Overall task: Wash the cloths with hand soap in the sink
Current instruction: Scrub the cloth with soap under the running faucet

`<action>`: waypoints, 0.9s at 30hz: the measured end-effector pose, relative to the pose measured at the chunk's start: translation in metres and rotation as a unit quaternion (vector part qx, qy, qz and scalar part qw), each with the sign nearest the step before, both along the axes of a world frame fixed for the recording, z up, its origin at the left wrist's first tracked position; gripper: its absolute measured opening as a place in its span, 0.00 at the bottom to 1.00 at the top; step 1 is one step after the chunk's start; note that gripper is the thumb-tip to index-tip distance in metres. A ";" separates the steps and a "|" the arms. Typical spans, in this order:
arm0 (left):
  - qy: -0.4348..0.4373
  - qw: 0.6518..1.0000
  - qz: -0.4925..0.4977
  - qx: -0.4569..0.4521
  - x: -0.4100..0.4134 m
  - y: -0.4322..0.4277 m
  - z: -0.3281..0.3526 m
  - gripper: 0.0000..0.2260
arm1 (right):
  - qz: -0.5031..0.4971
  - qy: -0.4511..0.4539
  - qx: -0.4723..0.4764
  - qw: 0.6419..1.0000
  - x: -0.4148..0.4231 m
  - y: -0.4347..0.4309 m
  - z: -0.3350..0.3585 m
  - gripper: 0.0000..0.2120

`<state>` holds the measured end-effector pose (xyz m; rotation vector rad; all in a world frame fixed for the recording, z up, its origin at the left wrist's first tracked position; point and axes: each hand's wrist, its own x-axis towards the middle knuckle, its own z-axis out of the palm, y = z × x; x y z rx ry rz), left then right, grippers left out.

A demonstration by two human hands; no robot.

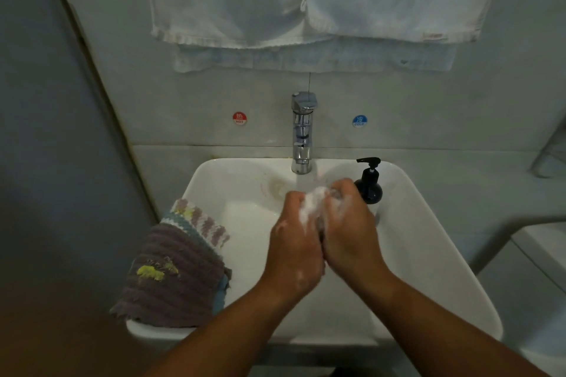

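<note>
A tiled bathroom wall backs the white sink (pixel 422 260). Over its basin the left hand (pixel 294 245) and right hand (pixel 350 229) have their fingers curled tight round a lathered cloth (pixel 315 203). The soap pump bottle (pixel 369 185) stands just beside the right hand, so hard scrubbing could topple it. The left forearm might also nudge the stacked cloths (pixel 171 269) off the rim.

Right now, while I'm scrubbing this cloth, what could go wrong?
Your right hand works close beside the black soap bottle; a wide stroke could knock it over. The stacked cloths overhang the sink rim on the left and might slide off if bumped. Lather coats the soapy cloth and your left hand, so your grip may slip.
</note>
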<state>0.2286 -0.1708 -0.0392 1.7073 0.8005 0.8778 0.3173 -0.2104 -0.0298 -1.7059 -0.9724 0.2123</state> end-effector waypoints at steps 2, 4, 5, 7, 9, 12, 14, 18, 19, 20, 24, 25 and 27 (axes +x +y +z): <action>-0.012 0.999 -0.025 0.015 0.001 -0.008 0.000 0.03 | -0.027 0.008 -0.022 0.999 0.006 0.001 -0.005 0.08; 0.003 0.998 0.020 0.058 0.001 0.002 0.004 0.05 | -0.005 -0.012 -0.074 0.997 -0.005 -0.006 -0.012 0.08; 0.016 0.996 0.052 0.073 0.000 0.010 0.006 0.08 | 0.026 -0.009 -0.086 0.996 -0.014 -0.011 -0.014 0.07; 0.036 0.992 0.093 0.079 -0.002 0.022 0.007 0.10 | 0.079 0.028 -0.074 0.994 -0.026 -0.017 -0.014 0.05; 0.030 0.996 0.065 0.046 -0.002 0.017 0.002 0.08 | 0.068 0.040 -0.035 0.996 -0.020 -0.013 -0.007 0.06; -0.020 0.999 -0.032 -0.004 -0.001 -0.003 -0.005 0.05 | -0.028 0.069 0.020 0.997 0.001 -0.001 -0.005 0.08; -0.019 0.999 -0.050 0.010 -0.004 -0.001 -0.003 0.02 | -0.045 0.141 0.034 0.988 0.005 0.003 -0.012 0.08; -0.028 0.999 -0.023 -0.026 -0.013 0.016 -0.005 0.15 | -0.028 0.323 0.076 0.943 -0.002 0.003 -0.019 0.08; -0.025 0.999 -0.024 -0.027 -0.013 0.016 -0.009 0.16 | -0.024 0.358 0.088 0.929 -0.003 0.003 -0.019 0.08; -0.016 0.999 -0.024 -0.027 -0.013 0.016 -0.012 0.17 | -0.018 0.383 0.089 0.919 -0.005 0.002 -0.017 0.09; 0.010 0.999 0.029 0.022 -0.010 0.025 -0.020 0.09 | 0.004 0.179 -0.023 0.984 0.003 -0.006 -0.016 0.09; 0.016 0.999 0.028 0.033 -0.010 0.027 -0.018 0.07 | 0.024 0.117 -0.039 0.992 0.009 -0.007 -0.015 0.09; 0.028 0.998 0.014 0.048 -0.009 0.031 -0.014 0.06 | 0.088 0.101 -0.048 0.990 0.016 -0.006 -0.011 0.10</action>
